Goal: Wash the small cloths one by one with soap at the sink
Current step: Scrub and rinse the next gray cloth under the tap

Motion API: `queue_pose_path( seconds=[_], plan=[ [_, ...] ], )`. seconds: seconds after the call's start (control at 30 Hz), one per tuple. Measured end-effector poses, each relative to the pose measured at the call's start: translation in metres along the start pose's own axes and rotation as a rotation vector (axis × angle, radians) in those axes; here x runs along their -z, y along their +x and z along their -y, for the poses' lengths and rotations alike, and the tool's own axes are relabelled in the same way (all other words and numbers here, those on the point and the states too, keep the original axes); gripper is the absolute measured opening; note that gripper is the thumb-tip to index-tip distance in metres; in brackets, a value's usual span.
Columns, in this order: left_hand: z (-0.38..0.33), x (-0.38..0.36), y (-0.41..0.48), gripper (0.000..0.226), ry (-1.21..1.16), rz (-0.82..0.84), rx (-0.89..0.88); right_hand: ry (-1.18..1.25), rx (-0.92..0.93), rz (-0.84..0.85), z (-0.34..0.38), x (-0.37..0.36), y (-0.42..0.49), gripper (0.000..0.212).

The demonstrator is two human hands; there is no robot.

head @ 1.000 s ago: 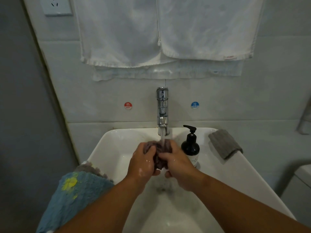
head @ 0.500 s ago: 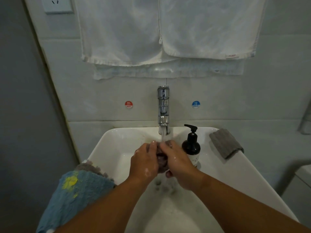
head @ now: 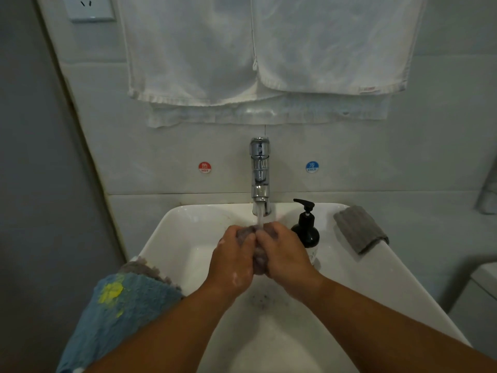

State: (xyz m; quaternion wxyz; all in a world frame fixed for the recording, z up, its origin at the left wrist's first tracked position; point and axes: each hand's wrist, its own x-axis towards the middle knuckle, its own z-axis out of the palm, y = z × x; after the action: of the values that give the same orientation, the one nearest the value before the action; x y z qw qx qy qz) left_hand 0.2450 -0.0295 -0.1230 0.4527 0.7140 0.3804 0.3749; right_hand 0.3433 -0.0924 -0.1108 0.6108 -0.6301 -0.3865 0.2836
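My left hand (head: 233, 261) and my right hand (head: 285, 254) press together around a small dark purple-grey cloth (head: 259, 258), bunched between the palms, over the white sink (head: 376, 281). Water runs from the chrome tap (head: 260, 175) onto the top of the cloth. Both hands are wet, with soap foam on the left one. A black soap pump bottle (head: 306, 230) stands just right of my right hand. A grey folded cloth (head: 360, 228) lies on the sink's right rim. A blue cloth with yellow patches (head: 121, 310) and a grey one under it hang over the left rim.
White towels (head: 258, 49) hang on the wall above the tap. Red hot and blue cold stickers flank the tap. A wall socket (head: 90, 8) sits at the top left. A grey wall closes in on the left. A white fixture (head: 484, 278) stands at the right.
Both hands stay under the running water, rubbing the bunched cloth; they closed tighter over it and shifted slightly. Nothing else has moved.
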Motion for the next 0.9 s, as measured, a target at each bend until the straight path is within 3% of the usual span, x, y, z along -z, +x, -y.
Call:
queue_pose_path(
  seconds=[0.13, 0.17, 0.27, 0.33, 0.4, 0.5, 0.57, 0.63, 0.73, 0.83, 0.9],
  plan=[
    [-0.003, 0.000, -0.001, 0.026, 0.470, -0.018, -0.143, -0.070, 0.017, -0.035, 0.004, -0.001, -0.003, 0.025],
    [-0.004, -0.001, -0.002, 0.025, 0.393, -0.042, -0.096, -0.057, -0.005, -0.021, 0.004, 0.000, -0.003, 0.026],
    [-0.005, 0.001, -0.002, 0.023, -0.144, -0.101, 0.087, 0.088, -0.072, 0.164, 0.006, 0.002, -0.007, 0.010],
    [-0.005, 0.004, -0.002, 0.015, -0.348, -0.038, 0.137, 0.105, -0.061, 0.237, 0.002, 0.006, -0.004, 0.029],
    [-0.004, 0.005, 0.000, 0.027, -0.467, 0.079, 0.144, 0.078, -0.031, 0.195, -0.002, 0.008, -0.001, 0.033],
    [0.001, 0.001, 0.000, 0.036, -0.371, 0.137, 0.096, 0.033, -0.019, 0.082, -0.004, 0.010, 0.002, 0.021],
    [0.002, 0.000, -0.001, 0.023, -0.267, 0.107, 0.071, -0.024, -0.014, 0.017, -0.007, 0.010, 0.004, 0.013],
    [-0.003, 0.001, -0.002, 0.016, -0.154, 0.076, 0.066, -0.070, 0.012, -0.012, -0.005, 0.008, 0.004, 0.020],
    [-0.008, 0.000, -0.003, 0.028, -0.050, 0.000, 0.078, -0.064, -0.020, -0.010, -0.002, 0.004, 0.003, 0.033],
    [-0.009, 0.002, -0.002, 0.024, -0.110, -0.063, 0.105, 0.037, -0.094, 0.124, 0.003, 0.003, -0.003, 0.010],
    [-0.006, 0.004, -0.002, 0.014, -0.292, -0.002, 0.122, 0.058, -0.068, 0.213, 0.002, 0.005, -0.004, 0.028]
  ],
)
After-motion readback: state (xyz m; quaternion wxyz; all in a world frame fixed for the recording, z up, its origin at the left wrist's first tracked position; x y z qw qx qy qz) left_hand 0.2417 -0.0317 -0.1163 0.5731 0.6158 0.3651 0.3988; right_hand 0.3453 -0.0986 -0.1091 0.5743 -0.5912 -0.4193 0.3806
